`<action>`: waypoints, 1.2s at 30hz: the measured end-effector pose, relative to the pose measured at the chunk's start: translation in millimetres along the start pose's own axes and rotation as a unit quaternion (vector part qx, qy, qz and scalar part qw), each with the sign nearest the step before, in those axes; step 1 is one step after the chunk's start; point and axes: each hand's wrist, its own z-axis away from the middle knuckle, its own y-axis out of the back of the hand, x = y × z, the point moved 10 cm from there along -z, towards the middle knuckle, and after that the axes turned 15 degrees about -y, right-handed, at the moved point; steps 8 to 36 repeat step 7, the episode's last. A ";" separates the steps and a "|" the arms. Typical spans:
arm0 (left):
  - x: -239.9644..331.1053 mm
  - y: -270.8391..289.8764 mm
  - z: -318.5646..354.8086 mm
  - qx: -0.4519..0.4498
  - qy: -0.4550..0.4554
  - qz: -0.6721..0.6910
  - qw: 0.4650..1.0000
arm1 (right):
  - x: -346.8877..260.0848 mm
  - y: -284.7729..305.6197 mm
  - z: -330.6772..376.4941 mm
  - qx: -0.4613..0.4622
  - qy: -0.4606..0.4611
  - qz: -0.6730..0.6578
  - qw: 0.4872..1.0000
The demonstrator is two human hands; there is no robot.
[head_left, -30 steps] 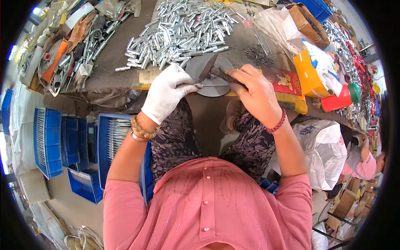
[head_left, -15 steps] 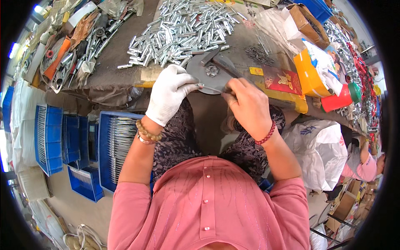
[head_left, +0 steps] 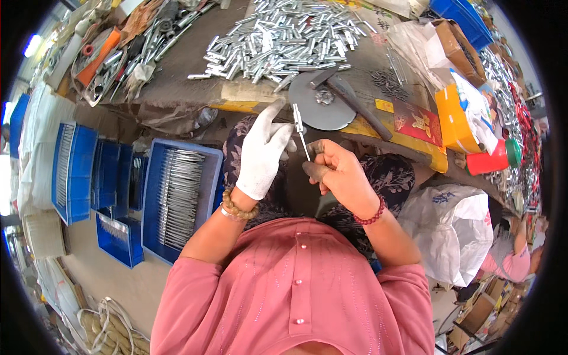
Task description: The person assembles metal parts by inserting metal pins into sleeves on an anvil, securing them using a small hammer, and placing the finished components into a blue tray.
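Note:
Between thumb and fingers, my bare right hand (head_left: 342, 173) grips a thin metal rod (head_left: 305, 145) with a thicker shiny sleeve at its upper end. The rod tilts up and away, above my lap. My left hand (head_left: 265, 155), in a white glove, is just left of the sleeve with its fingers apart; whether the thumb touches it I cannot tell. Beyond the hands lies a round grey metal disc (head_left: 331, 117), with a hammer (head_left: 365, 113) resting across it. A heap of short silvery metal tubes (head_left: 290, 44) covers the bench behind.
To my left stand blue bins, the nearest blue bin (head_left: 152, 204) full of aligned metal rods (head_left: 180, 195). Tools (head_left: 148, 50) crowd the bench's far left. A red bottle (head_left: 488, 161), a yellow box (head_left: 452, 124) and a white sack (head_left: 452, 231) are on the right.
Both hands have drawn back from the disc toward me. The rod has swung from nearly level to upright-leaning, and my gloved left fingers have opened from a pinch at its end.

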 end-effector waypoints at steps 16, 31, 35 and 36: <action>5.2 42.7 23.8 0.045 -0.011 0.037 0.998 | -1.0 -45.6 -8.5 -0.009 0.045 0.102 0.994; 5.2 42.7 23.8 0.045 -0.011 0.037 0.998 | -1.0 -45.6 -8.5 -0.009 0.045 0.102 0.994; 5.2 42.7 23.8 0.045 -0.011 0.037 0.998 | -1.0 -45.6 -8.5 -0.009 0.045 0.102 0.994; 5.2 42.7 23.8 0.045 -0.011 0.037 0.998 | -1.0 -45.6 -8.5 -0.009 0.045 0.102 0.994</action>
